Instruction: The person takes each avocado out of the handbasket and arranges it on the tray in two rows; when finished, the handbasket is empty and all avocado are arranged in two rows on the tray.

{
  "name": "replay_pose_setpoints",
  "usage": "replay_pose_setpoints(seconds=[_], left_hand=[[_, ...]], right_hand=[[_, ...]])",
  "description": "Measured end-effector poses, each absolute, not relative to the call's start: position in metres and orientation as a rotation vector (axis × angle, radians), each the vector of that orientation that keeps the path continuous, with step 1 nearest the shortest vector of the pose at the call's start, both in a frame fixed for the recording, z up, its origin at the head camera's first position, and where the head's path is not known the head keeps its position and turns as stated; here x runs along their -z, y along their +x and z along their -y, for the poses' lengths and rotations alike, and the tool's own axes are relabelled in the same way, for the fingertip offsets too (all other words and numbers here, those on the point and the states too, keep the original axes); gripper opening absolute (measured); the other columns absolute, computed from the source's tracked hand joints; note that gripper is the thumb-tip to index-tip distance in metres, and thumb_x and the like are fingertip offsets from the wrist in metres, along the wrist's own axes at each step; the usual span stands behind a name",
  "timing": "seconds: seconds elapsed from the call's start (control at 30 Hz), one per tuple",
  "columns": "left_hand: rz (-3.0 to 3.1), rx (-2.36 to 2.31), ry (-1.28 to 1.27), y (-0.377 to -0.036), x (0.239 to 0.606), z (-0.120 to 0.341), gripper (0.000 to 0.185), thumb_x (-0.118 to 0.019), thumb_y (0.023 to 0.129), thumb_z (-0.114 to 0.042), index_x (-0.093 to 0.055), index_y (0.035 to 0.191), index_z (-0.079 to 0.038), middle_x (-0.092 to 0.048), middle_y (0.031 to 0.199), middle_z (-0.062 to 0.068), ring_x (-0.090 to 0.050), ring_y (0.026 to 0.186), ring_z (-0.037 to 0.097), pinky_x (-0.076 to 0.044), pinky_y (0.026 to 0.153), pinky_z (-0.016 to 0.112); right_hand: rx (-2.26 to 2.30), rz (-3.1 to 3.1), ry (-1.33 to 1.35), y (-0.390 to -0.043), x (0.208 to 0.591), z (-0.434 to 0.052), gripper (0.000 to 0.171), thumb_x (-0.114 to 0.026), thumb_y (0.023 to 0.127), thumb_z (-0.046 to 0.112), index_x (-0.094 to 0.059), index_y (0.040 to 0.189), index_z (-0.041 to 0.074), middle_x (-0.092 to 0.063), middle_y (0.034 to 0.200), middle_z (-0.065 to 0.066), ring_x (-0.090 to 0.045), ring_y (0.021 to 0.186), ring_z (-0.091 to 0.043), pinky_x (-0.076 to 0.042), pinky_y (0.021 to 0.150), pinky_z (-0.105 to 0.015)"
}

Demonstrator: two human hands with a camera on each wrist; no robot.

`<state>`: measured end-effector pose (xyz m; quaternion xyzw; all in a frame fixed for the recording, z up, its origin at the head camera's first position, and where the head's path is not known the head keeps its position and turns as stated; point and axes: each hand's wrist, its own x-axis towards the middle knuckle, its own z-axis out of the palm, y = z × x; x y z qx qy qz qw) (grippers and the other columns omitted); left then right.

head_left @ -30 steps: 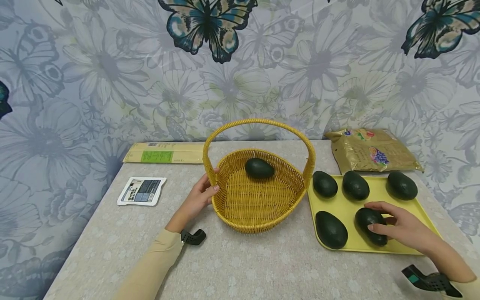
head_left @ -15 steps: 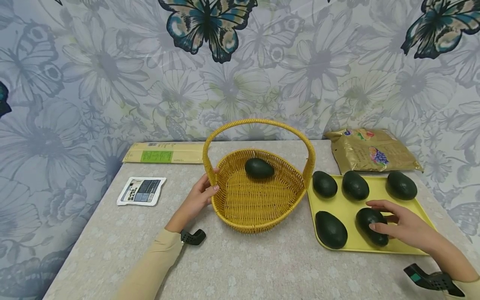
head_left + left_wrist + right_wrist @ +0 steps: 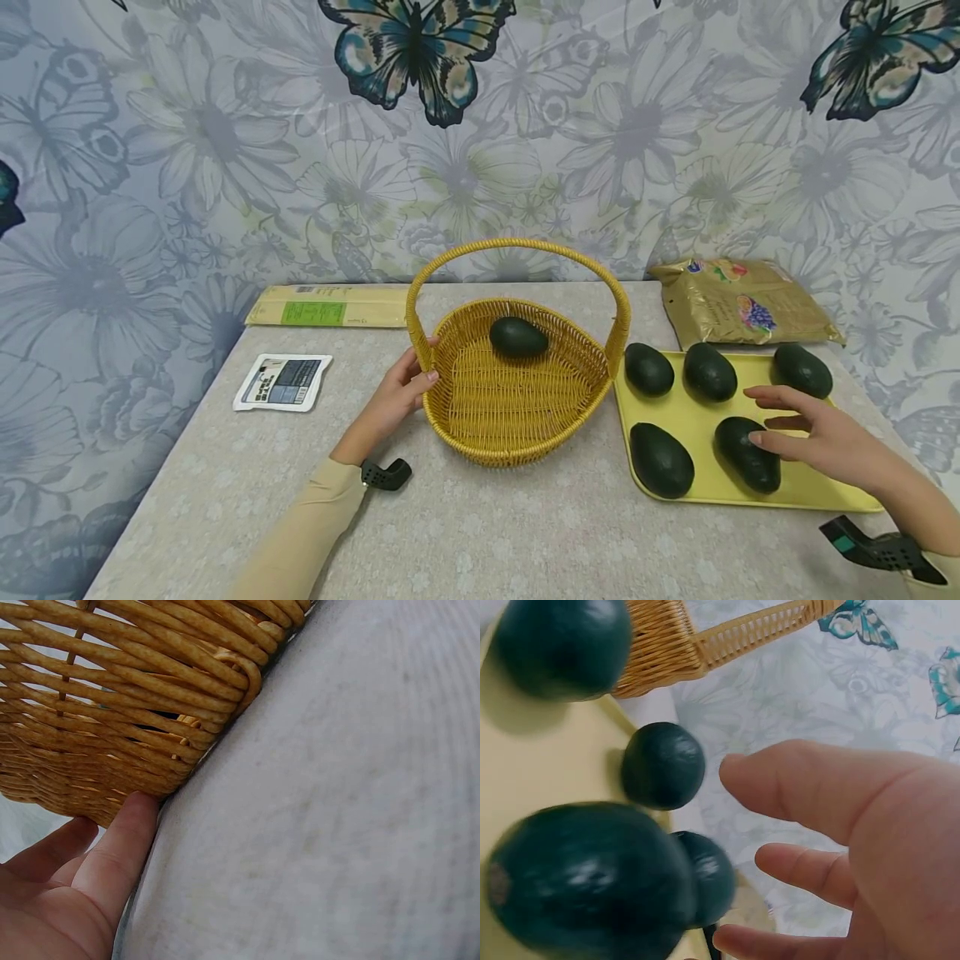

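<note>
My left hand (image 3: 392, 393) holds the left side of a yellow wicker basket (image 3: 517, 417) near the base of its handle; in the left wrist view its fingertips (image 3: 139, 802) meet the woven wall. One dark green avocado (image 3: 518, 337) lies at the back inside the basket. To the right, my right hand (image 3: 832, 437) hovers with spread fingers beside an avocado (image 3: 748, 455) on a yellow tray (image 3: 705, 425). In the head view its thumb overlaps that avocado's edge. The right wrist view shows the same hand with parted fingers and nothing between them, avocados (image 3: 592, 881) beyond.
Other avocados (image 3: 662, 460) lie on the tray, in a front and a back row. A gold packet (image 3: 750, 302) stands behind it. At the left are a flat yellow packet (image 3: 330, 307) and a white labelled pack (image 3: 283, 382). A patterned cloth hangs behind the table.
My right hand has loosened from the avocado on the tray and drawn back up and to the right, its fingers spreading. The left hand and the basket have stayed put.
</note>
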<state>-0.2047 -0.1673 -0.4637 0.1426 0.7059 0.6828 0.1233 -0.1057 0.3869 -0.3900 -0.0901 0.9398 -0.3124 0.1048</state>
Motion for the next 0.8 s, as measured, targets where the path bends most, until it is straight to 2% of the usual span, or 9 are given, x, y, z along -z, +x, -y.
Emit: replay_pose_setpoints(seconds=[0.13,0.2,0.27,0.33,0.4,0.43,0.5,0.67,0.8], left_hand=[[-2.056,-1.992,0.419,-0.205,0.464,0.168,0.060,-0.049,0.107,-0.015,-0.025,0.162,-0.019,-0.035,0.157,0.027,-0.051,0.131,0.034,-0.059,0.089,0.030],[-2.053,-1.993,0.418,-0.205,0.465,0.168,0.060,-0.049,0.107,-0.015,-0.026,0.162,-0.020,-0.035,0.157,0.026,-0.050,0.132,0.035,-0.059,0.089,0.030],[-2.051,-1.994,0.423,-0.205,0.465,0.168,0.060,-0.049,0.107,-0.015,-0.025,0.162,-0.020,-0.035,0.157,0.027,-0.050,0.133,0.036,-0.059,0.088,0.029],[-2.047,-1.995,0.433,-0.205,0.464,0.168,0.060,-0.049,0.107,-0.015,-0.025,0.162,-0.019,-0.035,0.156,0.028,-0.050,0.133,0.038,-0.059,0.089,0.029],[-2.043,-1.996,0.437,-0.205,0.464,0.168,0.060,-0.049,0.107,-0.015,-0.024,0.162,-0.018,-0.035,0.156,0.029,-0.049,0.133,0.039,-0.059,0.089,0.029],[-2.043,-1.997,0.437,-0.205,0.464,0.168,0.060,-0.049,0.107,-0.015,-0.024,0.162,-0.018,-0.035,0.156,0.029,-0.049,0.133,0.039,-0.059,0.089,0.029],[-2.042,-1.996,0.437,-0.205,0.464,0.168,0.060,-0.049,0.107,-0.015,-0.024,0.162,-0.018,-0.035,0.156,0.029,-0.049,0.134,0.040,-0.059,0.089,0.029],[-2.045,-1.996,0.430,-0.206,0.465,0.168,0.060,-0.049,0.107,-0.014,-0.025,0.162,-0.018,-0.035,0.157,0.029,-0.049,0.134,0.040,-0.059,0.089,0.030],[-2.059,-1.987,0.443,-0.206,0.466,0.169,0.061,-0.050,0.107,-0.017,-0.025,0.162,-0.018,-0.035,0.156,0.028,-0.053,0.130,0.032,-0.059,0.089,0.031]], right_hand=[[0.812,-2.879,-0.330,-0.111,0.379,-0.385,0.062,-0.072,0.096,0.021,-0.047,0.145,-0.005,-0.051,0.141,-0.034,-0.065,0.112,-0.046,-0.055,0.074,-0.023],[0.807,-2.910,-0.375,-0.114,0.374,-0.384,0.060,-0.073,0.095,0.021,-0.049,0.145,-0.002,-0.054,0.140,-0.030,-0.070,0.109,-0.026,-0.054,0.074,-0.022],[0.840,-2.925,-0.439,-0.117,0.369,-0.382,0.057,-0.073,0.094,0.018,-0.051,0.144,-0.001,-0.058,0.141,-0.010,-0.066,0.106,-0.001,-0.055,0.073,-0.022],[0.880,-2.934,-0.507,-0.120,0.365,-0.378,0.055,-0.074,0.093,0.014,-0.053,0.143,0.001,-0.056,0.139,0.014,-0.055,0.103,0.017,-0.056,0.073,-0.021],[0.906,-2.933,-0.554,-0.123,0.360,-0.372,0.054,-0.075,0.093,0.012,-0.054,0.142,0.003,-0.048,0.133,0.032,-0.048,0.104,0.023,-0.057,0.073,-0.020],[0.904,-2.933,-0.563,-0.125,0.357,-0.368,0.053,-0.075,0.093,0.013,-0.055,0.141,0.004,-0.045,0.130,0.036,-0.048,0.105,0.023,-0.057,0.074,-0.020],[0.884,-2.932,-0.586,-0.127,0.352,-0.357,0.051,-0.075,0.092,0.014,-0.057,0.140,0.007,-0.054,0.133,0.026,-0.055,0.106,0.018,-0.057,0.076,-0.019],[0.825,-2.909,-0.712,-0.133,0.339,-0.327,0.049,-0.076,0.092,0.016,-0.060,0.138,0.013,-0.065,0.135,-0.014,-0.064,0.109,-0.001,-0.058,0.079,-0.023],[0.855,-2.845,-0.839,-0.135,0.331,-0.301,0.046,-0.076,0.092,0.015,-0.062,0.136,0.013,-0.067,0.132,-0.012,-0.065,0.109,-0.001,-0.060,0.079,-0.025]])
